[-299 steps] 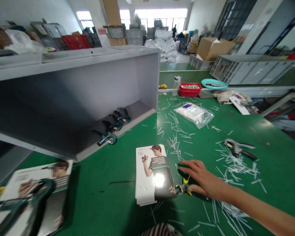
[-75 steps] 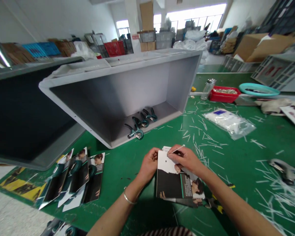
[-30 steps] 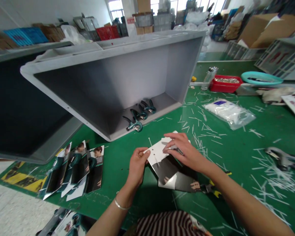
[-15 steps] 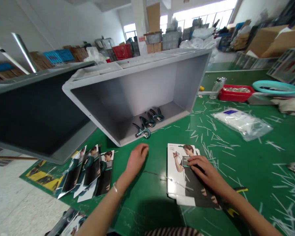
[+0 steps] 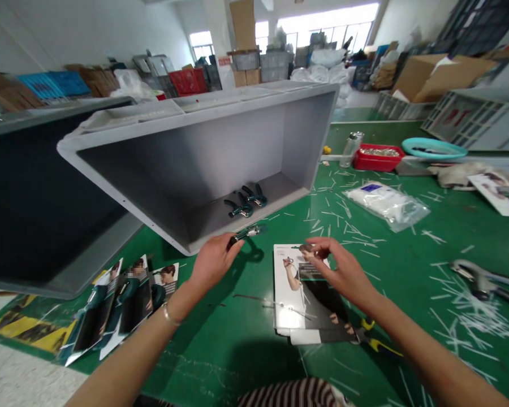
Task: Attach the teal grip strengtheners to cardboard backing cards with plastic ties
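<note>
My left hand (image 5: 212,261) grips a teal hand gripper (image 5: 248,233) by its handle, lifted just in front of the tipped grey bin (image 5: 203,152). Two more teal hand grippers (image 5: 245,202) lie inside the bin. My right hand (image 5: 343,270) hovers over a stack of printed backing cards (image 5: 299,294) on the green table, fingers curled above the top card; whether they pinch anything is unclear. Thin white cable ties lie across the lower part of the top card.
Finished carded grippers (image 5: 123,297) lie at the left. Yellow-handled cutters (image 5: 375,339) lie under my right forearm. White tie offcuts litter the table. A plastic bag (image 5: 385,204), red tray (image 5: 376,158), teal bowl (image 5: 433,148) and metal pliers (image 5: 483,280) sit to the right.
My left hand reached to the bin and took up one hand gripper, leaving two inside. My right hand lifted off the card stack and now hovers over its top.
</note>
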Tool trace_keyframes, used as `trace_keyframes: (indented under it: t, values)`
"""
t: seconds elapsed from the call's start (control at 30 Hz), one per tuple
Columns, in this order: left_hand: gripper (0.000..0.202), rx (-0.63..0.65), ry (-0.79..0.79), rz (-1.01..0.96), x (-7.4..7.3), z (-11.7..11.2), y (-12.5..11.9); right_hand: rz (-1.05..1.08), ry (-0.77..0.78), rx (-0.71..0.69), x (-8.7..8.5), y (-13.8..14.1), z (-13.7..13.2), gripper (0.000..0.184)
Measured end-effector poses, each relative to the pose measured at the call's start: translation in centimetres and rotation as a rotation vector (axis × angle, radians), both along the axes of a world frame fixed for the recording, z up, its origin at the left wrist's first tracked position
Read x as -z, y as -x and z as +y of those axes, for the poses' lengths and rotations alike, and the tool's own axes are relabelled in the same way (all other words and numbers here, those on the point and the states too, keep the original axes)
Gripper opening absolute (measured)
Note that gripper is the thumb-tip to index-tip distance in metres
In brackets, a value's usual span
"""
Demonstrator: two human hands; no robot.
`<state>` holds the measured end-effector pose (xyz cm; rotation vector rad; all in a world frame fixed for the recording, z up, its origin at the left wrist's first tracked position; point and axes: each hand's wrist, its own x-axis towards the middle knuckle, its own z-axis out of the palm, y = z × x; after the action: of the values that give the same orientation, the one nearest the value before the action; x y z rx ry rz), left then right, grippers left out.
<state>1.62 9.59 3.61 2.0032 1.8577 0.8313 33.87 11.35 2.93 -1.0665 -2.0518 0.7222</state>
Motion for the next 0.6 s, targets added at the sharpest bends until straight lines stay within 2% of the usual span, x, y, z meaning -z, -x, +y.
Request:
trace_keyframes:
  t: [0.1,0.17,0.2,0.27,0.33,0.4,0.5,0.6]
  values:
    - [0.037,0.088,0.173,-0.638,-3.8,-2.2,-3.1,-0.012,0.115,-0.073,-2.9,1.3,-0.1,0.03]
    - [0.04,0.152,0.299,-0.909,-4.6,-2.7,-5.0,-0.002,0.243,-0.103,-3.7,1.5,-0.3,0.035]
    - [0.041,0.175,0.34,-0.959,-4.4,-2.6,-5.7,0.026,0.323,-0.118,-3.6,1.4,-0.4,0.035]
    - [0.04,0.185,0.356,-0.912,-2.8,-1.8,-6.8,0.122,0.52,-0.145,-2.7,0.8,-0.6,0.036]
    - [0.036,0.181,0.308,-0.753,-0.4,-0.8,-7.5,0.203,0.712,-0.152,-1.4,0.0,-0.9,0.038]
    - [0.032,0.211,0.253,-0.569,2.1,0.0,-8.0,0.213,0.82,-0.121,-0.1,-0.7,-1.6,0.038]
    - [0.032,0.307,0.218,-0.352,4.7,0.0,-8.3,0.071,0.779,-0.03,1.6,-1.5,-3.1,0.034]
    - [0.029,0.384,0.19,-0.215,5.7,-1.0,-8.4,-0.216,0.526,0.102,2.6,-2.1,-5.0,0.026]
